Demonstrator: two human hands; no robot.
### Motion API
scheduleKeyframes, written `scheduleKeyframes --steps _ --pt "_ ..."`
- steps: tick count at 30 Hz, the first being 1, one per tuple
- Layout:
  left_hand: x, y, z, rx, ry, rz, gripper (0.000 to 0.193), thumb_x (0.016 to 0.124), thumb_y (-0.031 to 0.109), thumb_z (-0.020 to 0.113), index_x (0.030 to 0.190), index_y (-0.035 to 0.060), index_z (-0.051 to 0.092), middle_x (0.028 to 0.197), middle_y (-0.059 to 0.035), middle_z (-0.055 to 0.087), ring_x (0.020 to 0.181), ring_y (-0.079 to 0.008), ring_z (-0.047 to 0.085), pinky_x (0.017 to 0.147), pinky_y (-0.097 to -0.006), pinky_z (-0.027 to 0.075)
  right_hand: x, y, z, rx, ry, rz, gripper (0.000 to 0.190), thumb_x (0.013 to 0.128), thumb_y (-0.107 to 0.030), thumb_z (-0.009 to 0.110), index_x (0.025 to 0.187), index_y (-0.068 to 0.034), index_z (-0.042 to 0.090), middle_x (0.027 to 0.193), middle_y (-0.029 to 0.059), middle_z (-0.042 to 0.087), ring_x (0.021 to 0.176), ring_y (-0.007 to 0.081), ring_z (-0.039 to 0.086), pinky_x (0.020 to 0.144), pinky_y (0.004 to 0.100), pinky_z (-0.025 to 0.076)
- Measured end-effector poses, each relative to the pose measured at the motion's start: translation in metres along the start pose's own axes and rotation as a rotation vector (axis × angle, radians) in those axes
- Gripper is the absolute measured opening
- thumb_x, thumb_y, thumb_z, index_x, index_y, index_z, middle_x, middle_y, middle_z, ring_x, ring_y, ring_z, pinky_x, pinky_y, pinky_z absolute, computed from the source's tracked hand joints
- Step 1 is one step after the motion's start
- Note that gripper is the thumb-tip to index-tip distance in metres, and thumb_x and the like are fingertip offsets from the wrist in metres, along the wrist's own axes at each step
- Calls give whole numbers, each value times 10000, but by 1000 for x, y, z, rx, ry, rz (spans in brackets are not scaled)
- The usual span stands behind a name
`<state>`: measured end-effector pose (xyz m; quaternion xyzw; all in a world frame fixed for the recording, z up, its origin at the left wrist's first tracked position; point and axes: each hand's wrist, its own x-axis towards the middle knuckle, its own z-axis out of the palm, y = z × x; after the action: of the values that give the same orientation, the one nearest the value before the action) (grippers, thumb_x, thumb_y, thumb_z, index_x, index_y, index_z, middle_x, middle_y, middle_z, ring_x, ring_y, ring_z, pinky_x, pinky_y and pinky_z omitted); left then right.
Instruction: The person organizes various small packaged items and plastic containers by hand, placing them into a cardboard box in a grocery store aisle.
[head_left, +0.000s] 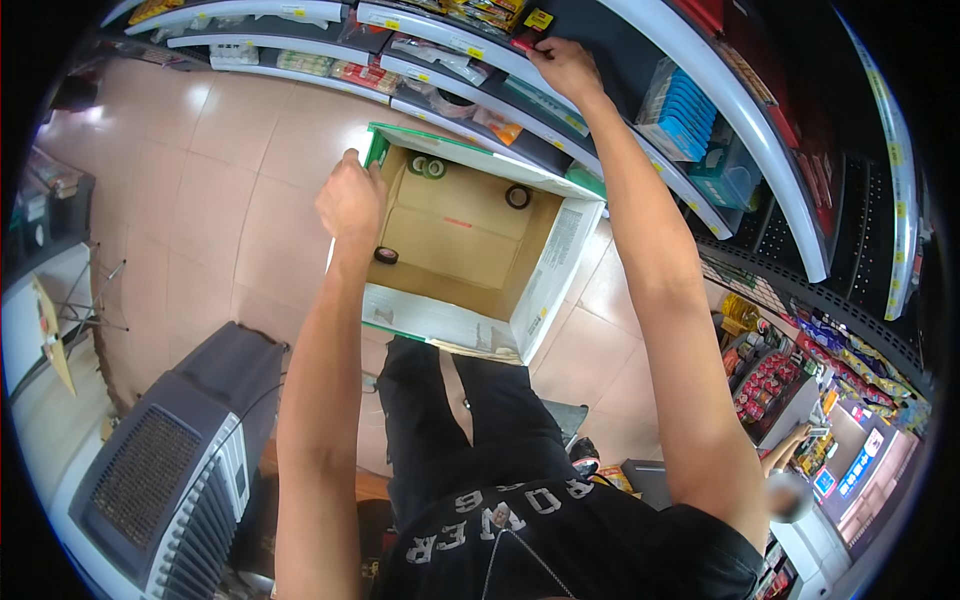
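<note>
My left hand (352, 196) is closed on the left rim of an open cardboard box (559, 262), white outside with green edges. Inside lie two green-rimmed tape rolls (427, 166) close together at the far left. A black tape roll (517, 197) lies at the far right, and another dark roll (386, 255) is near the left wall. My right hand (568, 69) reaches to an upper shelf, its fingertips pinching the red end of a small packet (532, 31) with a black and yellow top. The hand partly covers that packet, which appears to rest at the shelf's front edge.
Curved shop shelves (480, 49) with price strips run across the top and right. Yellow packs (487, 11) and blue boxed goods (679, 112) stand on them. A grey air cooler (165, 465) is at lower left. Another person (787, 495) is at lower right, near a lit screen (859, 465).
</note>
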<state>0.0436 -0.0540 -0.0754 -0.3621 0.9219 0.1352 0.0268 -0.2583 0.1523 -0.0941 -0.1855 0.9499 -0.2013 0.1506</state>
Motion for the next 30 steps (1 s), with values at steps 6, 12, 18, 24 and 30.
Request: scheduleKeyframes --steps 6,12,18,24,30 --pt "-1 3 3 -22 -18 7 293 936 278 662 1093 31 665 958 -184 729 857 -392 712 753 -498 560 -61 -10 -14 130 295 52 489 866 -444 666 1206 -96 705 1021 174 756 1054 377 695 938 448 541" --pt "4 -1 0 -28 -16 14 285 919 287 686 1037 28 678 922 -190 732 848 -406 711 745 -502 560 -232 -28 -16 296 487 195 736 808 -423 807 1330 36 567 1130 228 632 1052 377 623 919 447 508" --pt "4 8 7 10 7 19 290 893 318 720 997 50 681 864 -170 738 823 -389 718 717 -486 563 -258 -15 29 91 521 118 589 828 -290 783 1300 -5 575 1230 235 548 1108 424 566 942 483 489" --pt "1 -1 4 86 36 18 311 861 345 752 941 51 689 812 -175 732 793 -389 717 706 -491 555 -235 -29 5 -193 229 263 364 811 -275 756 1096 -58 694 1156 160 663 1125 389 588 900 600 447" --pt "5 1 3 58 39 48 344 858 346 755 965 27 682 842 -192 734 814 -393 717 740 -489 547 -177 -31 5 -249 93 -50 227 713 -313 753 773 -94 733 842 168 738 873 319 725 798 425 570"
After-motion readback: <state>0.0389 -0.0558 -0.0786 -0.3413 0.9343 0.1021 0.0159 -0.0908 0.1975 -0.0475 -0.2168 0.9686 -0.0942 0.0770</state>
